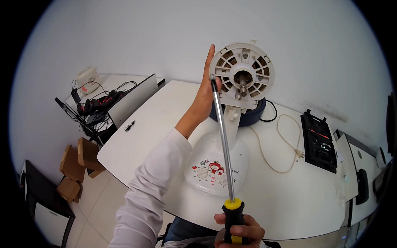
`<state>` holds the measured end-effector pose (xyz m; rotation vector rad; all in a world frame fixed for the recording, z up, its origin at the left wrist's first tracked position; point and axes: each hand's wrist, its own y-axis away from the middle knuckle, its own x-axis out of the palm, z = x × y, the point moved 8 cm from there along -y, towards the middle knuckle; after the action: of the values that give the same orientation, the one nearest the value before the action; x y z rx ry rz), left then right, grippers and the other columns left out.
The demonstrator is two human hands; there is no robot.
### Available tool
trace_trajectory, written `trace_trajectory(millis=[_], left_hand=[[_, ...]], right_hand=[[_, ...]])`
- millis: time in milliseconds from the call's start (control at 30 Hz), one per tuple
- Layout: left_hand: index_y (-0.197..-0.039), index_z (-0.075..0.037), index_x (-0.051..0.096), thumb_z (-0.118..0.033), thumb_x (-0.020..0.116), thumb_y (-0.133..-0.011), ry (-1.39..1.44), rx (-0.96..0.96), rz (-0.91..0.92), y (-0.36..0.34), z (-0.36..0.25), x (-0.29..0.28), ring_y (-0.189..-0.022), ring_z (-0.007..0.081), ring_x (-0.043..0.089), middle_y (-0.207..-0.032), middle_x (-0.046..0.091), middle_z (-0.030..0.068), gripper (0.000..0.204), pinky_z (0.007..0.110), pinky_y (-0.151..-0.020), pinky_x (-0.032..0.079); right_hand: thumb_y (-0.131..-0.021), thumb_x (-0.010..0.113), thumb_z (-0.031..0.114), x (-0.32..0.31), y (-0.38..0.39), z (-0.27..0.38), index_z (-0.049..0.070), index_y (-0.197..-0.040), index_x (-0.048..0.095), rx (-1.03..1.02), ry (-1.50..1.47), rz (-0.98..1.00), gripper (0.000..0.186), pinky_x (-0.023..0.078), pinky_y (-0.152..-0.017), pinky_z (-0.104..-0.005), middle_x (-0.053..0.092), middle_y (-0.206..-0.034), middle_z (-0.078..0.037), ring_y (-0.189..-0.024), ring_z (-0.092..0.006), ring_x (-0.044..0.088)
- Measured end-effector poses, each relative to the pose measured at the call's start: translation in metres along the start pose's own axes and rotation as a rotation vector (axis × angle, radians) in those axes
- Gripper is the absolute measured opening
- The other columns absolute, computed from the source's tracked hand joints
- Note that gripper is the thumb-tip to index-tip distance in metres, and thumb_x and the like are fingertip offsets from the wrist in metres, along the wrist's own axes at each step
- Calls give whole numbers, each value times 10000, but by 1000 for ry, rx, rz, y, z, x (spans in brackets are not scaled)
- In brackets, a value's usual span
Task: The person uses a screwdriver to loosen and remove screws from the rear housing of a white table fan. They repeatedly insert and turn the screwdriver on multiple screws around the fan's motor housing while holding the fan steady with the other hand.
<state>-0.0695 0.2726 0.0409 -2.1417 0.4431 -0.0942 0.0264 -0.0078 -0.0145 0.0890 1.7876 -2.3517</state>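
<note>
A white electric fan stands on the table, its blades and grille off, so the round slotted motor housing (226,97) and the metal shaft (243,88) show. My left hand (202,99) grips the housing at its left edge, with a finger stretched up along the side and the rest partly hidden behind it. In my right hand (253,232) is a long screwdriver (225,144), held by its black and yellow handle. Its dark tip meets the housing's left rim in the picture; the screw there is too small to make out. Below is the fan's white base (206,184) with red cartoon figures.
On the white table (306,206) are a pale power cord (285,171), an open black tool case (320,144) and a dark blue round object (254,115) behind the fan. Tangled cables (101,103) lie at the left; cardboard boxes (74,165) stand on the floor.
</note>
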Motion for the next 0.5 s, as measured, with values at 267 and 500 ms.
trace_trajectory(millis=[267,500], left_hand=[[-1446,-88,154,-661,282,-872,-35,-56,-60,-1,9,2,-1315,250,298,-1434,283,116,821,383,-1084,228],[-1316,-29,367,-633,283,-896,-10,-47,-186,-4,-9,7,-1124,189,509,-1202,536,105,740,327,-980,381]], right_hand=[[-743,684,9,-4,3,-8,63,-1019,580,72,0,46,300,549,-812,-443,443,-1201,-143,-1013,-445,563],[-733,687,-11,-3,8,-13,60,-1022,576,85,-16,23,318,553,-813,-444,445,-1197,-138,-1012,-442,563]])
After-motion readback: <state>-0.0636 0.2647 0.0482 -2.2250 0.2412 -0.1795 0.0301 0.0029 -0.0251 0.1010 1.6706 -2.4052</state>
